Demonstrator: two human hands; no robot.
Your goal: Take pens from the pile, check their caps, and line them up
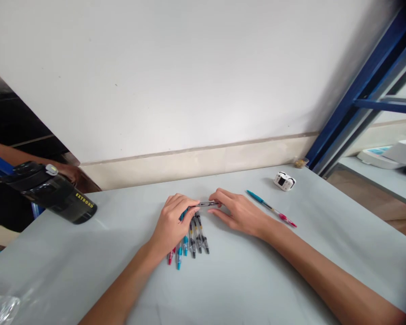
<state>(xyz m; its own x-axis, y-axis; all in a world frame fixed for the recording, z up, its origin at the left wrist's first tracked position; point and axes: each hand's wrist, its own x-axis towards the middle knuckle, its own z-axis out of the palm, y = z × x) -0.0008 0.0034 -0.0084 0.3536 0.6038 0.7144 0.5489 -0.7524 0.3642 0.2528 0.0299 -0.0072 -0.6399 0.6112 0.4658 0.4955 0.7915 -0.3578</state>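
A dark pen with a clear middle (205, 204) is held level above the table, between both hands. My left hand (176, 219) pinches its left end between thumb and fingers. On the other end, my right hand (235, 211) is closed, with its fingertips on the pen. Below and partly behind my left hand lies a row of pens: several black ones (198, 234), blue ones (179, 257) and a red one (171, 256). Their upper ends are hidden by the left hand.
Right of my hands lies a blue and red pen length (270, 208); whether one pen or two, I cannot tell. Behind it are a small white device (284, 181) and a small clear cup (301, 163). A dark bottle (57, 194) stands left, near another person's arm (27, 155). Clear plastic (2, 309) lies front left.
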